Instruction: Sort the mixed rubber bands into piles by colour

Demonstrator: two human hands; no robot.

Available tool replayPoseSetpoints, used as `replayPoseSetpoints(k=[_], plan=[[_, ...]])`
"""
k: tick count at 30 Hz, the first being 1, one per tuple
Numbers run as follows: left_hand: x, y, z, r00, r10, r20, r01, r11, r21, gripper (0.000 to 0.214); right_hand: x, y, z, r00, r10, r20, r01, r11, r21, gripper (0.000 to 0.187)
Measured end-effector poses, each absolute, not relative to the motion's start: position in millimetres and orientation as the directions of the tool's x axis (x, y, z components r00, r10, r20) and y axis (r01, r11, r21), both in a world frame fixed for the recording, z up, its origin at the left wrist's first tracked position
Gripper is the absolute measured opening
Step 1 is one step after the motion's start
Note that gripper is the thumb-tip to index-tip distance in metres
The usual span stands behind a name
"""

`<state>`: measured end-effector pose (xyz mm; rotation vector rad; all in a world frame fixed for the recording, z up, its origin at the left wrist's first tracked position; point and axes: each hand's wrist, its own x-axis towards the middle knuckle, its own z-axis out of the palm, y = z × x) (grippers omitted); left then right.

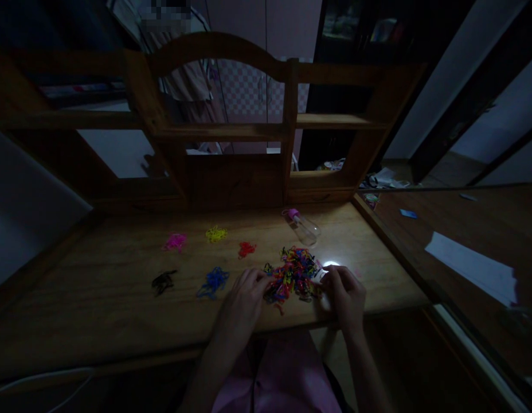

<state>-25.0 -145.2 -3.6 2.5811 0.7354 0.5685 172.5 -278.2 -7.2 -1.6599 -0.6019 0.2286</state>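
A mixed heap of small coloured loops (293, 275) lies on the wooden desk (120, 310) between my hands. My left hand (245, 298) rests at the heap's left edge, fingers curled into the loops. My right hand (344, 293) sits at the heap's right edge, fingertips pinched together on what is too small to name. Sorted little piles lie to the left: pink (175, 241), yellow (216, 233), red (246, 249), blue (213, 281) and black (163, 281).
A clear bottle with a pink cap (304, 226) lies on its side behind the heap. A bright light spot (331, 265) falls beside my right hand. Wooden shelving (231, 132) backs the desk. White paper (472, 267) lies on the floor at right.
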Motion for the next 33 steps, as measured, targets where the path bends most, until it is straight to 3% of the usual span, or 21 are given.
replayPoseSetpoints(k=[13, 26, 30, 33], plan=[[-19, -145, -20, 0.779, 0.584, 0.226, 0.304, -0.669, 0.678, 0.017, 173, -277, -6, 0.832, 0.517, 0.199, 0.288, -0.096, -0.953, 0.03], [-18, -137, -28, 0.757, 0.605, 0.247, 0.361, -0.703, 0.613, 0.012, 171, -276, -2, 0.833, 0.516, 0.197, 0.293, -0.11, -0.95, 0.031], [-21, -139, -12, 0.706, 0.678, 0.205, 0.318, -0.562, 0.763, 0.014, 171, -276, -4, 0.826, 0.527, 0.197, 0.288, -0.095, -0.953, 0.03], [-24, -140, -4, 0.649, 0.758, 0.063, 0.209, -0.258, 0.943, 0.014, 171, -276, -3, 0.828, 0.524, 0.201, 0.296, -0.102, -0.95, 0.031]])
